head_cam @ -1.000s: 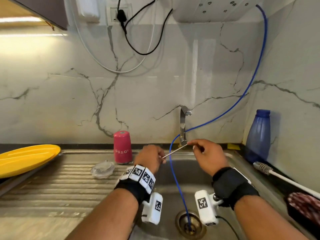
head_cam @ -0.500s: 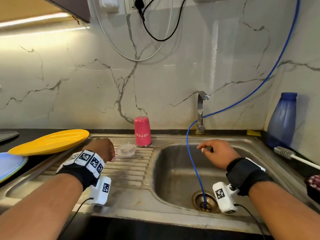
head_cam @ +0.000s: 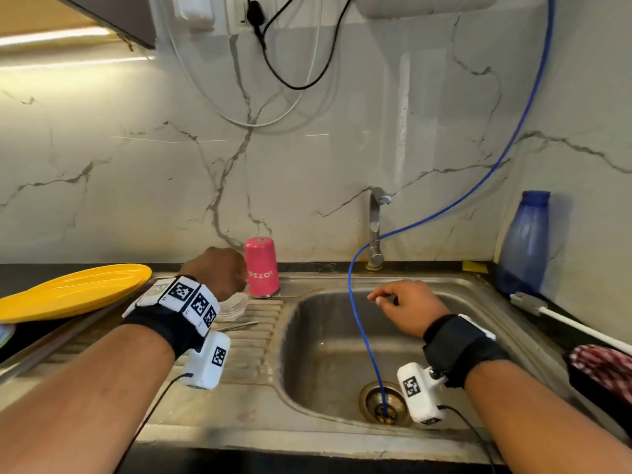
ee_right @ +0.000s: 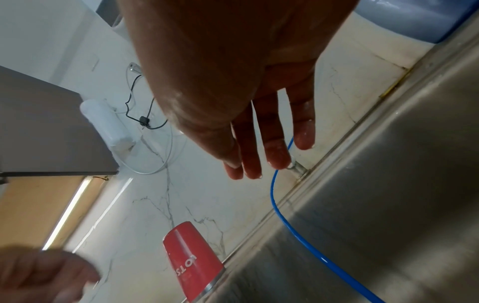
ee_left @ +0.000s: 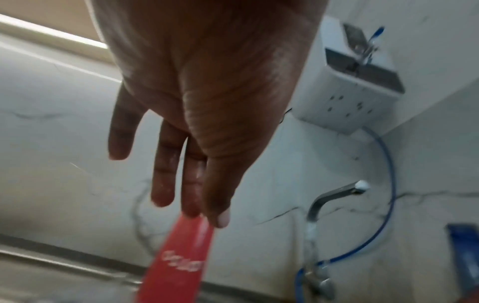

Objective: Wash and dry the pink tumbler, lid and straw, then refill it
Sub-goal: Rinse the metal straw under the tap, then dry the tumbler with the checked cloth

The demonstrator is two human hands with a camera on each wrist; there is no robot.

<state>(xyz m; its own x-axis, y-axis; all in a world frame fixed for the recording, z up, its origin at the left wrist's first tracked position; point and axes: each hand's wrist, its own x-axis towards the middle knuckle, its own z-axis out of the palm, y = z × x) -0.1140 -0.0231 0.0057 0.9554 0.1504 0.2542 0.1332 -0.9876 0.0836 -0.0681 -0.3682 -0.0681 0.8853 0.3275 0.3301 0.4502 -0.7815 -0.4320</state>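
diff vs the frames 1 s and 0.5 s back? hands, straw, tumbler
The straw went from both hands over the sink to lying free on the drainboard, let go. The left hand swung left with it, then on up to the pink tumbler, fingers straight, not gripping. The right hand dropped away from the tap and hangs empty over the basin. Tumbler still inverted; lid, yellow plate and blue hose unmoved.

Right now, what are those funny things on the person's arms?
Both forearms are bare, with no sleeves. Each wrist wears a black band. The left band carries a row of white tiles printed with black square patterns. Under each wrist hangs a small white camera box with the same kind of pattern, left and right. A thin black cable trails from each box.
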